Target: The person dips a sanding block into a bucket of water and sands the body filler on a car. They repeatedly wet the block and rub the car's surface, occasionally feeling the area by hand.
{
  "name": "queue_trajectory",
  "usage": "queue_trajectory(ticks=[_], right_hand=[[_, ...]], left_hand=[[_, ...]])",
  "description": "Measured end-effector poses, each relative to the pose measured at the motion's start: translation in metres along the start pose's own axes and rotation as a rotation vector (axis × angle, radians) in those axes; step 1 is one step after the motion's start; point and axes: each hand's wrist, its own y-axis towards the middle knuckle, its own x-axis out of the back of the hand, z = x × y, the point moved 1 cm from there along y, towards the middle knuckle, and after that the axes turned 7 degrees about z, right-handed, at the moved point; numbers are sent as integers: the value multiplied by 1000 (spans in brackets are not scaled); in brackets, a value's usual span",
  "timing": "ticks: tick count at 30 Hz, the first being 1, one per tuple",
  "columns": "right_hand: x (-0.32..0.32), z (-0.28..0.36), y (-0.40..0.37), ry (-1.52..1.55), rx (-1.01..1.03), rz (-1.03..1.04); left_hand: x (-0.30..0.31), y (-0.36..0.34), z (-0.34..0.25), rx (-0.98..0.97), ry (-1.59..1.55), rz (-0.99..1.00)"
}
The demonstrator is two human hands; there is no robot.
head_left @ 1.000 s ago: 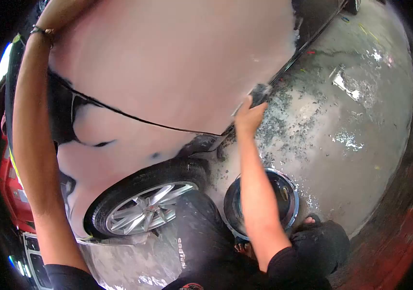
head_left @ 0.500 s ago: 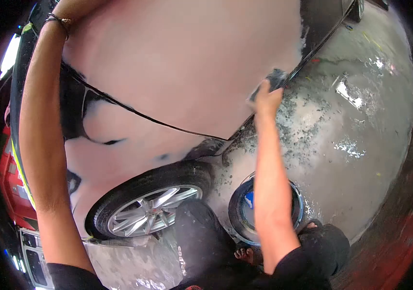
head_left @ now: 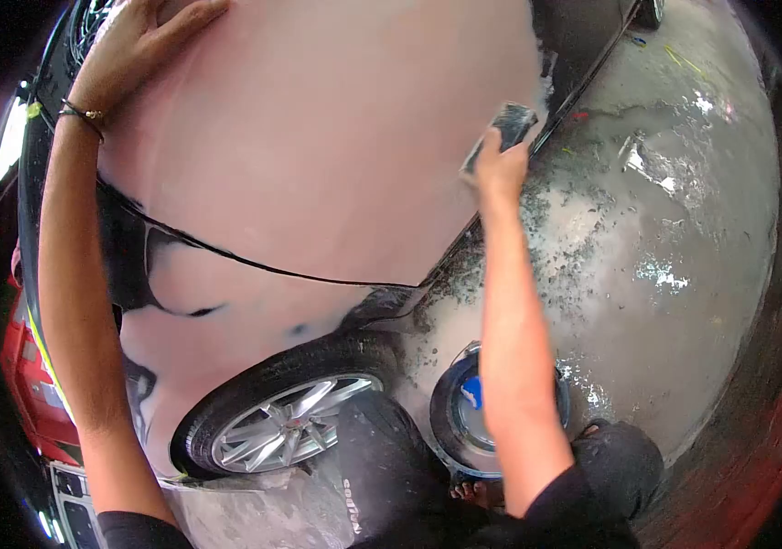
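Note:
A dark sanding block [head_left: 514, 119] is in my right hand [head_left: 503, 169], fingers closed around its sides. It lies against the lower part of a car's door panel [head_left: 345, 128], close to the bottom edge. The panel has a dull pinkish coat with dark areas around its borders. Up at the top left, my left hand [head_left: 149, 41] rests on the same panel with its fingers stretched out, holding nothing. Part of that hand is cut off by the frame's top.
A silver-spoked wheel [head_left: 290, 425] is below the panel, near my knee. Beside it a dark bucket [head_left: 444, 412] holds water and a blue item [head_left: 471, 392], partly hidden by my right forearm. The wet concrete floor [head_left: 684, 339] carries dark residue beneath the car's edge.
My right hand and the block have shifted slightly along the panel, and the block shows more sharply. The view has tilted, bringing more of my left hand into sight.

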Motion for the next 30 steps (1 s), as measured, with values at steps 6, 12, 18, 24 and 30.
queue_trajectory(ticks=[6, 12, 18, 24, 30], right_hand=[[-2, 62, -135, 104, 105, 126], [2, 24, -125, 11, 59, 110], [24, -19, -39, -47, -150, 112], [-6, 31, -212, -24, 207, 99], [15, -27, -84, -149, -154, 81]], left_hand=[[1, -1, -4, 2, -16, -18], [-17, 6, 5, -99, -178, -50], [-7, -1, -1, -110, -165, -66], [-9, 14, 25, -211, -231, -19], [-11, 4, 16, -84, -122, -41]])
